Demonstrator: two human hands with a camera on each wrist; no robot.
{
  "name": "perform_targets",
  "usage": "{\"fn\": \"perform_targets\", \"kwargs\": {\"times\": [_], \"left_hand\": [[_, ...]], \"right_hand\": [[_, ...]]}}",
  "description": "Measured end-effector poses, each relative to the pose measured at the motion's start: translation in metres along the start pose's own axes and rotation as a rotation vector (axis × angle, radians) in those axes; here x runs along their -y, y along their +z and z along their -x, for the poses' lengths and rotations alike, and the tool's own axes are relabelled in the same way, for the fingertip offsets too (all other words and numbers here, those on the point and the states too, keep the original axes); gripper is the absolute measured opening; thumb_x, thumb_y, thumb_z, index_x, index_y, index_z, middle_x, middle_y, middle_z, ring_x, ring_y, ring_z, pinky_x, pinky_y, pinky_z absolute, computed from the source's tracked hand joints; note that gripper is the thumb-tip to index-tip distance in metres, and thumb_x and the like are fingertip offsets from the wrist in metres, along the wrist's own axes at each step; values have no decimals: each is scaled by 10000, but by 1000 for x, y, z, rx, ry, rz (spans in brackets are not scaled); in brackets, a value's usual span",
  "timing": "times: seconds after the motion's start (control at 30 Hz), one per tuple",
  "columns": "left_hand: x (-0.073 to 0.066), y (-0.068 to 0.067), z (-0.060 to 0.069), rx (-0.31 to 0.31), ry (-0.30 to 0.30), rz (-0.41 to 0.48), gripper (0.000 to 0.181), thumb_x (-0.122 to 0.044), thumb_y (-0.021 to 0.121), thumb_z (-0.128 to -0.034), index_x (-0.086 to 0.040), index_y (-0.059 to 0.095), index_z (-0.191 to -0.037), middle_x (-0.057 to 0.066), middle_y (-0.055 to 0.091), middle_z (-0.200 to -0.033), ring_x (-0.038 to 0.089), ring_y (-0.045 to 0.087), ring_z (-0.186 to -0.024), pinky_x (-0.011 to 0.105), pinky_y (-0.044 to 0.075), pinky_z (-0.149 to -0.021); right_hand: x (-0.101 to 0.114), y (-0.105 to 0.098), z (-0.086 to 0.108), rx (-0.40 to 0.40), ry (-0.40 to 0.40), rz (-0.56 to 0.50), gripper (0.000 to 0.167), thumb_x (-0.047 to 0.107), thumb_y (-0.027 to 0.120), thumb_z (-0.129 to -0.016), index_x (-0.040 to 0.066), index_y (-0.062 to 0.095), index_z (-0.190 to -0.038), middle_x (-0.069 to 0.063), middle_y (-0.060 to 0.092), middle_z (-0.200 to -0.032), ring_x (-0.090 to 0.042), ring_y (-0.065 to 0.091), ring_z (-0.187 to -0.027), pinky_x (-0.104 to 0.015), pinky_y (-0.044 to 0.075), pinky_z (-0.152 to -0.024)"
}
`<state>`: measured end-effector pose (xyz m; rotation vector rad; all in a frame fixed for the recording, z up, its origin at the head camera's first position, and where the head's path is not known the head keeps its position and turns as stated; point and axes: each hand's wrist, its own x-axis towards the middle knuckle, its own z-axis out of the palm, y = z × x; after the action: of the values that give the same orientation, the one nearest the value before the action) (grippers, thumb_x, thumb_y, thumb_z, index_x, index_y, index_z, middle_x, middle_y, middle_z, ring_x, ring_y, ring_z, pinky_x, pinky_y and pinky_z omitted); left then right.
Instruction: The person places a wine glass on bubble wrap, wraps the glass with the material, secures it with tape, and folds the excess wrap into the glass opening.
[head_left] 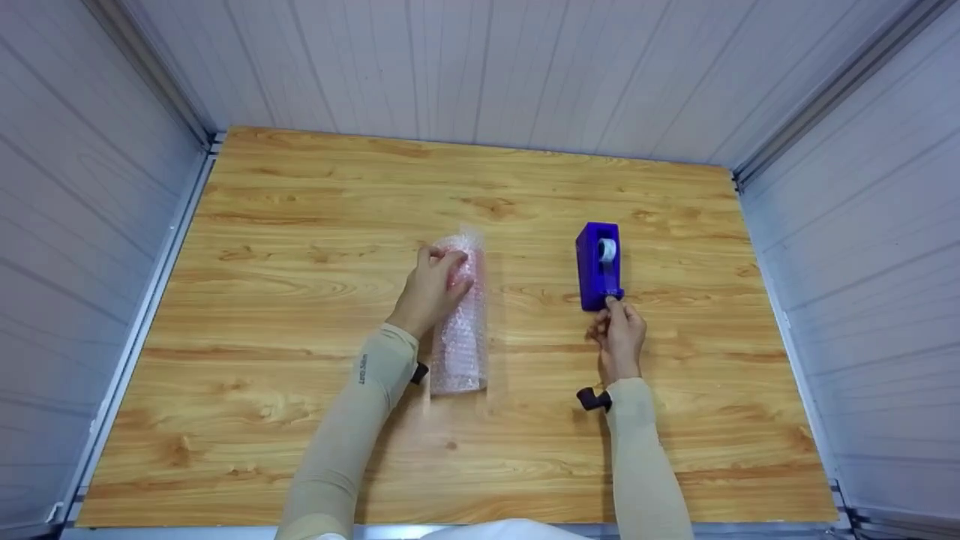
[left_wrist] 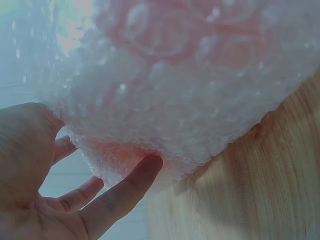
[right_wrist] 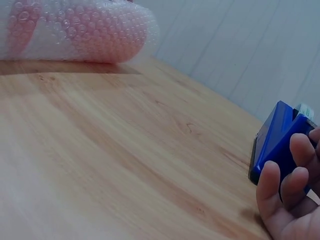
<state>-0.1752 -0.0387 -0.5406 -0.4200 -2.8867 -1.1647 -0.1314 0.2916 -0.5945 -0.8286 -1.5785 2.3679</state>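
A long bundle in clear bubble wrap [head_left: 461, 345], pinkish inside, lies lengthwise near the table's middle. My left hand [head_left: 431, 292] holds its upper part with bent fingers and thumb. In the left wrist view, the wrap fills the upper area and a fingertip [left_wrist: 150, 162] touches it. To the right is a blue tape dispenser [head_left: 592, 270] with a roll of whitish tape [head_left: 607, 250]. My right hand [head_left: 621, 337] is at its front end, thumb and forefinger pinching at the cutter, where the tape's end is too small to make out.
The wood-patterned table [head_left: 300, 420] is enclosed by pale panels at the left, back and right [head_left: 862, 225]. Dark wrist cameras [head_left: 595, 400] are strapped on over the beige sleeves [head_left: 645, 465].
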Motion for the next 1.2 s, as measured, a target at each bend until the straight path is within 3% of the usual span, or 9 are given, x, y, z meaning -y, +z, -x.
{"fn": "perform_targets", "kwargs": {"times": [0.37, 0.5, 0.6, 0.73, 0.83, 1.03, 1.2], "left_hand": [[1, -2, 1, 4, -37, 32, 407, -279, 677, -974, -138, 586, -1345, 177, 381, -1316, 295, 564, -965, 421, 519, -805], [1, -1, 2, 7, -41, 39, 406, -284, 680, -971, -143, 587, -1340, 174, 381, -1319, 287, 567, -945, 412, 525, -798], [2, -1, 3, 8, -35, 46, 405, -287, 675, -974, -148, 585, -1344, 171, 379, -1322, 277, 570, -904, 400, 526, -773], [3, -2, 2, -15, -28, 61, 395, -275, 679, -973, -152, 587, -1337, 166, 380, -1317, 286, 568, -908, 411, 527, -785], [3, -1, 2, -21, -32, 69, 394, -281, 679, -973, -158, 587, -1335, 161, 381, -1316, 294, 564, -936, 424, 529, -805], [5, 0, 3, -27, -3, 60, 414, -279, 678, -973, -135, 583, -1350, 187, 400, -1321, 314, 583, -876, 453, 532, -782], [5, 1, 3, -36, -4, 67, 419, -267, 688, -967, -133, 583, -1349, 189, 404, -1321, 317, 585, -894, 461, 530, -794]], "right_hand": [[-6, -2, -2, 16, -2, 31, 315, 166, 608, -1011, 32, 506, -744, -75, 578, -607, -184, 517, -449, -337, 512, -460], [-11, -5, 1, -2, -61, -5, 315, 154, 625, -1002, -16, 510, -763, -100, 580, -641, -183, 532, -469, -356, 537, -480], [-14, -6, 4, -42, -152, 9, 337, 132, 649, -987, -64, 500, -758, -165, 563, -681, -203, 539, -490, -349, 530, -472], [-15, -1, 4, -57, -205, 38, 367, 125, 651, -984, -20, 462, -705, -211, 555, -738, -213, 539, -527, -325, 500, -462], [-13, 3, 0, -48, -167, 20, 339, 118, 629, -990, 6, 473, -711, -187, 574, -765, -205, 541, -552, -315, 489, -473], [-10, 7, -3, -55, -113, 4, 250, 60, 579, -992, -90, 525, -799, -152, 596, -746, -210, 554, -557, -304, 486, -474], [-11, 6, -5, -44, -95, 2, 212, 38, 548, -984, -56, 557, -794, -134, 615, -730, -203, 565, -573, -302, 501, -502]]}}
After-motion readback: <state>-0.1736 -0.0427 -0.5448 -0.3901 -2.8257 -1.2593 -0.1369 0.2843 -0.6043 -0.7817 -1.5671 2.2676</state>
